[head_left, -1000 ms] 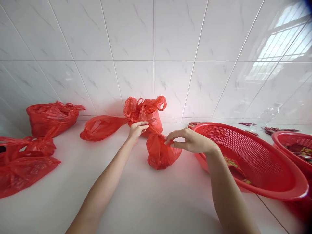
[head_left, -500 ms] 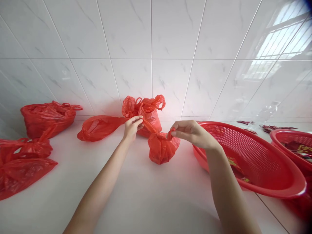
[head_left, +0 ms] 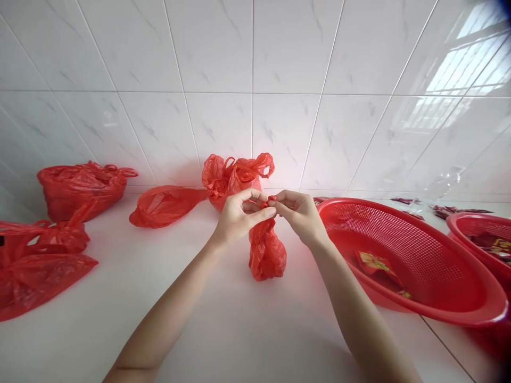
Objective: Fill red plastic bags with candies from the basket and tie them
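A small filled red plastic bag [head_left: 268, 255] stands upright on the white tabletop [head_left: 239, 330], its top gathered and drawn upward. My left hand [head_left: 243, 214] pinches the bag's top between thumb and fingers. Close against it, my right hand [head_left: 297, 213] pinches the same twisted top from the right side. The fingertips of both hands nearly touch above the bag. Right behind my hands, a larger red bag [head_left: 239, 173] with loop handles is partly hidden.
Left of centre lies a flat red bag [head_left: 165, 206]. Farther left are a full red bag [head_left: 82, 189] and tied red bags [head_left: 43, 276]. At right, a large red basket [head_left: 419, 266] holds packets, beside a smaller basket [head_left: 479, 218]. White tiles rise behind.
My hands have come together over the small bag, my left moving right and my right slightly left. The bag's top is now pulled up and its body looks narrower.
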Demonstrator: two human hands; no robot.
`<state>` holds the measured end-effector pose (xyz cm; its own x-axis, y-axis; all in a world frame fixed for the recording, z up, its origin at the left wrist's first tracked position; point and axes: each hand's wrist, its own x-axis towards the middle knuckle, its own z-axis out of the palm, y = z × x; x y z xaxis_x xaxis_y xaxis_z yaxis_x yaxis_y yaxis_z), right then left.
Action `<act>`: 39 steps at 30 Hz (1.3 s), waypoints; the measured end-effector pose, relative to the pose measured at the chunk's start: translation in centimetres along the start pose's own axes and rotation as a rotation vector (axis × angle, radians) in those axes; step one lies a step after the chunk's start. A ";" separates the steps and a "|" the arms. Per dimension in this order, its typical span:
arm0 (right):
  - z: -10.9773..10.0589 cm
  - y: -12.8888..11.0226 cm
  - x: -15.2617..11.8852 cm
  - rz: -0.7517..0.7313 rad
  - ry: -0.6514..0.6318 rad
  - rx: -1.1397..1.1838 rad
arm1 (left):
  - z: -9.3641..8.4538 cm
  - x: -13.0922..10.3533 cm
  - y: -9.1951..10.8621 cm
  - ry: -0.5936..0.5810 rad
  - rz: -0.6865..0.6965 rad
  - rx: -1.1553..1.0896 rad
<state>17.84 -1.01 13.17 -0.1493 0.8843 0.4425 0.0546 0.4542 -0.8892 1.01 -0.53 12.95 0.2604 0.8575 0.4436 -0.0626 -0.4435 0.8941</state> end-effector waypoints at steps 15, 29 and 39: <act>0.0 0.3 -0.2 -0.221 0.035 -0.055 | -0.2 0.4 0.4 -0.068 -0.076 -0.144; 0.2 1.3 0.0 -0.048 -0.455 0.022 | -0.6 0.7 0.8 0.217 -0.038 -0.236; 2.1 3.7 0.1 0.037 -0.538 0.006 | -3.3 1.4 1.3 0.447 0.088 -0.288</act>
<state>15.99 0.51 9.65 -0.6324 0.7184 0.2899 0.0642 0.4216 -0.9045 -1.85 0.91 14.94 -0.1891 0.8753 0.4450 -0.3437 -0.4835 0.8050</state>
